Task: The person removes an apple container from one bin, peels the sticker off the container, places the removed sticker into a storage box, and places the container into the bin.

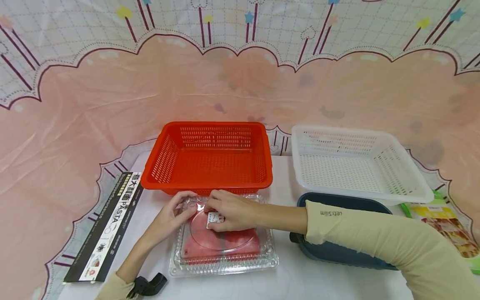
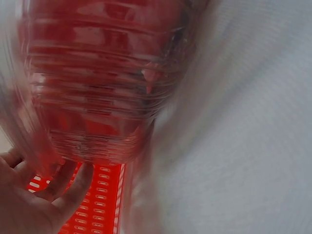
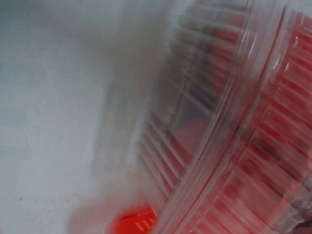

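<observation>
Nearest is a beige sleeve [image 1: 371, 233]; near, on the bench [image 1: 300, 279], a clear container [image 1: 225, 266] is touched by left hand [image 1: 170, 216] and right hand [image 1: 234, 210]; grip closure cannot be told. Probably light, flexible; best held by its rim.

And right across the back runs a peach cloth [image 1: 240, 91], gently creased, climbing to a scalloped white band [image 1: 225, 31] of grid lines and stars [image 1: 249, 17]! Down front, a white table [image 1: 318, 281], faintly shadowed under soft light.
</observation>
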Demonstrator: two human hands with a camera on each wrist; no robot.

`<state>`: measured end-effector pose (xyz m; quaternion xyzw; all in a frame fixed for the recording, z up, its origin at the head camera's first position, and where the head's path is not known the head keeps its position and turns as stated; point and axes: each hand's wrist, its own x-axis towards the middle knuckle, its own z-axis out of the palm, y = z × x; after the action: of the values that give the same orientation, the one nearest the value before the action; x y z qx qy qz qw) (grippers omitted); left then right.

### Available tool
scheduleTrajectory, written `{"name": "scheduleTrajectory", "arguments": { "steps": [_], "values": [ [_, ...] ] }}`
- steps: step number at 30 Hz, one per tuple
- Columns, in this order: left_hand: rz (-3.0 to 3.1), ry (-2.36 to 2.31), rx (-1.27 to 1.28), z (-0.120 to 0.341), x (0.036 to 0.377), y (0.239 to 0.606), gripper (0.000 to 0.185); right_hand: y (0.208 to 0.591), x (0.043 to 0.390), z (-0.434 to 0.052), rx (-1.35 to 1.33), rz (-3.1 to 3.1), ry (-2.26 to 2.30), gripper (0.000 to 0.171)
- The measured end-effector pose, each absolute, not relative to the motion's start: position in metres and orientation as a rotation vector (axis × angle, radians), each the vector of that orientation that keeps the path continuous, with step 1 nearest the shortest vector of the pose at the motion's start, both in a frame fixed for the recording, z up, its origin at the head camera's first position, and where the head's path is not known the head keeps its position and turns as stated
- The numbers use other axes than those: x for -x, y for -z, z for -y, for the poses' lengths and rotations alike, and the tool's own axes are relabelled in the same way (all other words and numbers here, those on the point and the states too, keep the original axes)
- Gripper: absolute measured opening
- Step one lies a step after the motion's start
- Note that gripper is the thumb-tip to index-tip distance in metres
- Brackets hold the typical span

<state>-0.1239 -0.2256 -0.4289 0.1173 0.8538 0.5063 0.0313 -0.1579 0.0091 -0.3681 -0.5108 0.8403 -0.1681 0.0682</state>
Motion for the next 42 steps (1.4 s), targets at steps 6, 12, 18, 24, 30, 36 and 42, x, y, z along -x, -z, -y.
{"name": "scheduleTrajectory", "arguments": {
  "steps": [6, 12, 18, 24, 30, 36, 42],
  "values": [
    [-2.617, -1.600, -0.415, 0.226, 0.124, 0.429, 0.034, 0.374, 0.161, -0.009, 1.582, -2.558, 0.550, 0.021],
    [-2.622, -1.600, -0.408, 0.226, 0.124, 0.430, 0.034, 0.376, 0.164, -0.010, 1.528, -2.517, 0.643, 0.017],
    [-2.619, -1.602, -0.402, 0.226, 0.124, 0.431, 0.034, 0.378, 0.167, -0.010, 1.510, -2.477, 0.713, 0.014],
    [-2.631, -1.595, -0.407, 0.226, 0.124, 0.430, 0.033, 0.376, 0.167, -0.009, 1.507, -2.460, 0.701, 0.012],
    [-2.635, -1.590, -0.393, 0.226, 0.122, 0.430, 0.033, 0.376, 0.167, -0.008, 1.520, -2.450, 0.675, 0.009],
    [-2.634, -1.589, -0.402, 0.226, 0.123, 0.429, 0.033, 0.376, 0.167, -0.008, 1.528, -2.440, 0.678, 0.008],
    [-2.624, -1.594, -0.391, 0.225, 0.123, 0.430, 0.033, 0.376, 0.173, -0.010, 1.637, -2.392, 0.634, 0.009]
  ]
}}
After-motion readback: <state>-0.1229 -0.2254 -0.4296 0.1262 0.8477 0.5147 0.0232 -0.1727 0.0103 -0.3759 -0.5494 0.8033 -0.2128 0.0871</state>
